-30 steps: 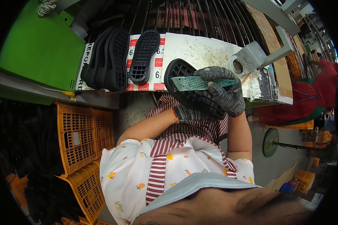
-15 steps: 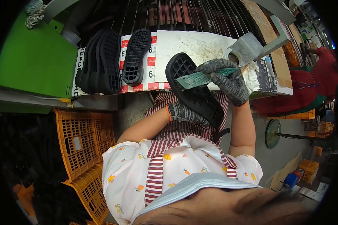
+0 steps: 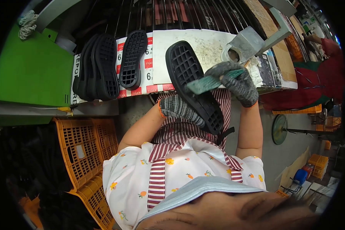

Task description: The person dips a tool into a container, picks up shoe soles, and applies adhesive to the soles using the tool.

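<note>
A black shoe sole (image 3: pixel 183 61) with an open grid of square cavities is held aslant over my lap, its upper end over the bench edge. My left hand (image 3: pixel 180 108), in a grey knit glove with an orange cuff, grips its lower part from the left side and partly underneath. Closed around a flat green strip-shaped tool (image 3: pixel 204 85), my gloved right hand (image 3: pixel 242 85) is to the right of the sole. The tool's blurred free end lies over the sole's middle; whether it touches cannot be told. Another sole (image 3: pixel 133 57) lies grid side up on the bench.
Several soles (image 3: pixel 105 63) lean together at the bench's left, beside a green box (image 3: pixel 34 73). A grey metal container (image 3: pixel 246 41) stands behind my right hand, by a dirty white board (image 3: pixel 214 40). Orange crates (image 3: pixel 78 153) stand low left. A person in red (image 3: pixel 314 86) is at right.
The sole has turned more upright, showing more of its grid. The green tool has moved slightly right and down along it with my right hand. The view has shifted a little.
</note>
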{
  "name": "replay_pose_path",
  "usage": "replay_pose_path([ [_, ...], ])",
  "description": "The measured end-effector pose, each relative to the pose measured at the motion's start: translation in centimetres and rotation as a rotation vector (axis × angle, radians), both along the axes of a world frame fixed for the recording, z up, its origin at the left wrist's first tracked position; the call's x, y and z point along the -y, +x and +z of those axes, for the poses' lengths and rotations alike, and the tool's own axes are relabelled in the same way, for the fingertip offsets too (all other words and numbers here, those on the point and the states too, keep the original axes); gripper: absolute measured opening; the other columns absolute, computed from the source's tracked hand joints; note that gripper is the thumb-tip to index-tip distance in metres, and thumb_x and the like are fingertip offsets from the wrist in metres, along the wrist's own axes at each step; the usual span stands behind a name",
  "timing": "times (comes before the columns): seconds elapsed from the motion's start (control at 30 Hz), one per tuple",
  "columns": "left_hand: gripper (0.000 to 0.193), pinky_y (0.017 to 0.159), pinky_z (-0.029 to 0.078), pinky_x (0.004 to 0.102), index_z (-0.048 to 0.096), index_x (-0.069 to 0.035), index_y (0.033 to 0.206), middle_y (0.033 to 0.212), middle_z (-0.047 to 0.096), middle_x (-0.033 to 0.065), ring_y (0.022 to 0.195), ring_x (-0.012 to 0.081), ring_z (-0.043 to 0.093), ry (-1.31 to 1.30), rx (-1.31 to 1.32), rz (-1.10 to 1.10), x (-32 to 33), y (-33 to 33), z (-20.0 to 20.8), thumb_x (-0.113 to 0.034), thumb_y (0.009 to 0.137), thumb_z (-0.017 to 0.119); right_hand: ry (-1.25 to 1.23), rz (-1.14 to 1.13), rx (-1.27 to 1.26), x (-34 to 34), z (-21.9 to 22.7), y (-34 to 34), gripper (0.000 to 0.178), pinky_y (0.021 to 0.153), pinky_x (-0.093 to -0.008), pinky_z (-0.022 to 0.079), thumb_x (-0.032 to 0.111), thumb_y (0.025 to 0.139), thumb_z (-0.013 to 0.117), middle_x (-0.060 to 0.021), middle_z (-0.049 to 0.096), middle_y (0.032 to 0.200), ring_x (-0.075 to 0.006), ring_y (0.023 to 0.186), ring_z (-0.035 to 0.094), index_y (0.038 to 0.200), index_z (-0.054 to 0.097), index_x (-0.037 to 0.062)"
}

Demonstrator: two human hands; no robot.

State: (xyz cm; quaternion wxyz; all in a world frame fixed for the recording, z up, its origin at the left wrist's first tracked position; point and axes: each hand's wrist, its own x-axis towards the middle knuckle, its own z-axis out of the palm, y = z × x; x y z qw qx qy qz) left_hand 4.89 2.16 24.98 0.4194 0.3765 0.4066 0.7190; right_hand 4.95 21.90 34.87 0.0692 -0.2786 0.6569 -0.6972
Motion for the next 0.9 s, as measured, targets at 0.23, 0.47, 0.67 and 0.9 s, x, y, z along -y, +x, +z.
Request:
replay_pose_path([
  [0.23, 0.067, 0.097, 0.032, 0.0337, 0.03, -0.003, 0.13, 0.121, 0.046, 0.0084, 0.112, 0.0194, 0.043, -0.134, -0.049, 0.235, 1.3, -0.9, 1.4, -0.025, 0.076, 0.063, -0.273, -0.443, 0.088, -0.2, -0.1, 0.2, 0.018, 0.076, -0.0297, 0.049, 0.007, 0.083, 0.052, -0.0126, 0.06, 0.095, -0.0187, 0.083, 0.06, 0.099, 0.056, -0.0009],
  [0.47, 0.06, 0.093, 0.039, 0.0406, 0.034, -0.002, 0.127, 0.12, 0.047, 0.0153, 0.106, 0.0273, 0.049, 0.089, 0.63, 0.209, 1.4, 0.0, -0.6, -0.033, 0.08, 0.056, -0.191, -0.581, -0.004, 0.6, -0.8, -0.1, 0.017, 0.073, -0.0263, 0.049, 0.006, 0.083, 0.053, -0.0091, 0.061, 0.09, -0.015, 0.079, 0.06, 0.097, 0.057, -0.0012],
  [0.67, 0.05, 0.091, 0.042, 0.0431, 0.034, -0.001, 0.126, 0.12, 0.046, 0.0172, 0.107, 0.0298, 0.049, 0.223, 0.655, 0.373, 1.1, -0.4, -1.9, -0.026, 0.084, 0.048, -0.138, -0.702, -0.062, 0.3, -2.2, -0.8, 0.018, 0.073, -0.0227, 0.046, 0.007, 0.081, 0.056, -0.0064, 0.061, 0.089, -0.0103, 0.079, 0.057, 0.098, 0.058, 0.0004],
  [0.9, 0.054, 0.092, 0.04, 0.0436, 0.031, -0.001, 0.128, 0.124, 0.041, 0.0201, 0.11, 0.0318, 0.046, 0.234, 0.783, 0.275, 1.5, -0.3, -2.5, -0.028, 0.085, 0.047, -0.068, -0.813, -0.138, 0.5, -2.5, -1.3, 0.016, 0.071, -0.022, 0.046, 0.007, 0.08, 0.059, -0.0051, 0.06, 0.089, -0.01, 0.078, 0.056, 0.095, 0.06, 0.0019],
])
